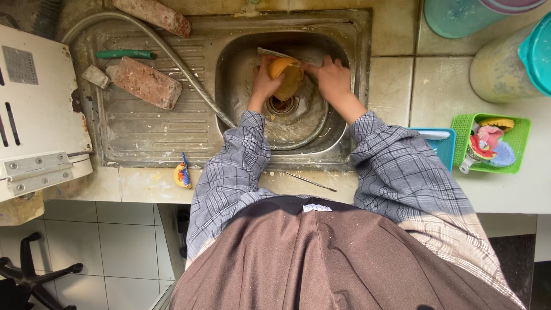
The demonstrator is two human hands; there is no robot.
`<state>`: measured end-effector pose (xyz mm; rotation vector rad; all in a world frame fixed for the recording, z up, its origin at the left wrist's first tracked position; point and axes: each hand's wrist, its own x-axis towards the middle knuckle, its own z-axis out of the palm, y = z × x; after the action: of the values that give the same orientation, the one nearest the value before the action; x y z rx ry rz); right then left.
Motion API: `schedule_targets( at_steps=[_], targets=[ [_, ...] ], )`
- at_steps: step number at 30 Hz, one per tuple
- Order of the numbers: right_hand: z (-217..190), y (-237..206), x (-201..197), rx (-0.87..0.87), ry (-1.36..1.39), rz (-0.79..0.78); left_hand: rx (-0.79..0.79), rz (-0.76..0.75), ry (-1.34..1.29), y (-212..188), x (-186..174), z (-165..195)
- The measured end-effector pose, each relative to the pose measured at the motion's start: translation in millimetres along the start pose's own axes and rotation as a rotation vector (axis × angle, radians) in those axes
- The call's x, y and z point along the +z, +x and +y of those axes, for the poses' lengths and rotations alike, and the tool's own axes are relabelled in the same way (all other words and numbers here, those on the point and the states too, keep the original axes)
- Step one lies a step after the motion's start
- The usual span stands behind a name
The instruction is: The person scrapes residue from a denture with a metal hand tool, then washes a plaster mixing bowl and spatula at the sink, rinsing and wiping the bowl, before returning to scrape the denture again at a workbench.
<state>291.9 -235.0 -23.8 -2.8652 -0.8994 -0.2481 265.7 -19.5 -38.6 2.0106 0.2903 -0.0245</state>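
Observation:
Over the steel sink basin [241,69], my left hand [265,83] grips a round orange-yellow fruit [285,77] from its left side. My right hand [332,77] is closed on a knife [287,55] whose pale blade lies across the top of the fruit. Both hands hover just above the drain [282,105]. A grey flexible hose [172,57] runs across the drainboard and curls into the basin below my hands.
Two red bricks [146,83] and a green-handled tool [125,54] lie on the drainboard. A white hinged panel [34,109] is at left. Green basket [519,138] and blue basket [442,143] stand at right, plastic containers [505,63] behind. A thin metal rod [310,182] rests on the counter edge.

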Motion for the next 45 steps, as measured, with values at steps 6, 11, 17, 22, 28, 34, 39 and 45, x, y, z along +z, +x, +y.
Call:
schedule_targets(
  at_steps=[6, 11, 17, 22, 28, 34, 39, 45],
  targets=[
    [-0.5, -6.5, -35.4, -0.098, 0.131, 0.074, 0.024, 0.024, 0.268, 3.3, -26.2, 17.2],
    [-7.5, -9.2, -52.0, -0.018, 0.604, -0.014, -0.142, -0.23, -0.11, -9.9, -60.2, 27.2],
    [-27.6, -13.5, -53.5, 0.04, 0.792, -0.039, 0.202, -0.001, -0.28, -42.8, -52.2, 7.2],
    [-44.4, -18.4, -73.5, -0.003, 0.857, -0.007, 0.044, 0.055, -0.911, -65.0, -35.5, -14.0],
    [-43.0, -6.3, -102.0, -0.15, 0.841, -0.023, -0.066, -0.112, -1.017, -70.6, -37.4, -13.2],
    [-9.6, 27.9, -75.4, 0.031, 0.474, -0.427, 0.106, 0.627, -0.327, -74.0, -29.5, -5.6],
    [17.9, 116.7, -55.4, 0.035, 1.233, -0.338, -0.187, 0.416, -1.189, -84.1, -44.1, -17.3],
    [-0.4, 184.9, -67.3, 0.141, 1.481, -0.29, -0.362, 0.141, -1.6, -107.6, -39.0, -32.7]
  ],
)
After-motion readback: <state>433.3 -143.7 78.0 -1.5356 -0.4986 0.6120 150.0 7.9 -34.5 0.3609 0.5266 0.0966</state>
